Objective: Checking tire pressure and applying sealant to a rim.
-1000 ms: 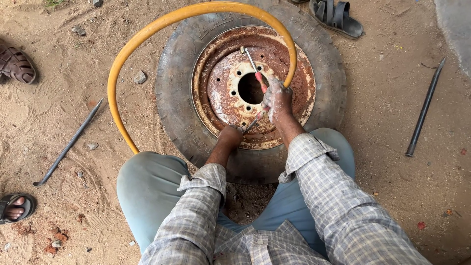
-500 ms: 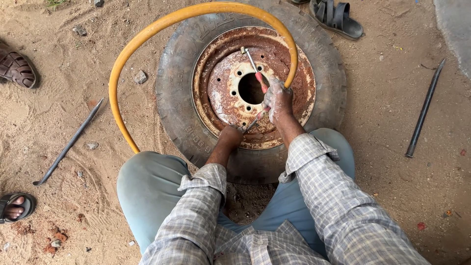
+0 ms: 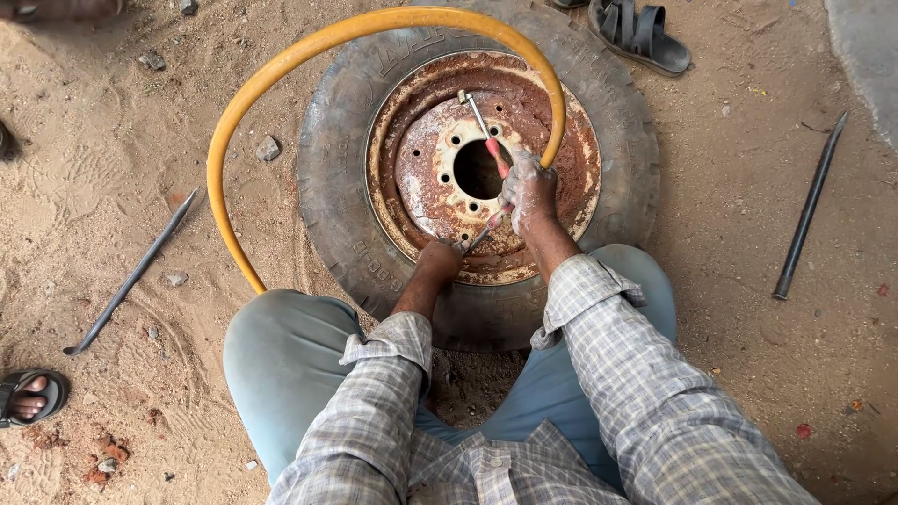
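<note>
The right hand (image 3: pixel 527 192) grips a red-handled tool (image 3: pixel 486 145) tight over the rusty wheel (image 3: pixel 421 178); the left hand (image 3: pixel 440 260) pinches its low end to steady it.

Both hands crowd the near edge of the rusty rim (image 3: pixel 440 178), the left hand (image 3: pixel 440 262) on its lip and the right hand (image 3: pixel 527 192) just beside the hub hole, with a red-handled tool (image 3: pixel 488 148) slanting across the centre. The yellow hose (image 3: pixel 281 70) arches over the far and left side of the tyre (image 3: pixel 337 159), barring passage there. Sandy ground lies open on either side, broken only by two iron bars (image 3: pixel 136 271) (image 3: pixel 809 210), well apart from the tyre.
</note>
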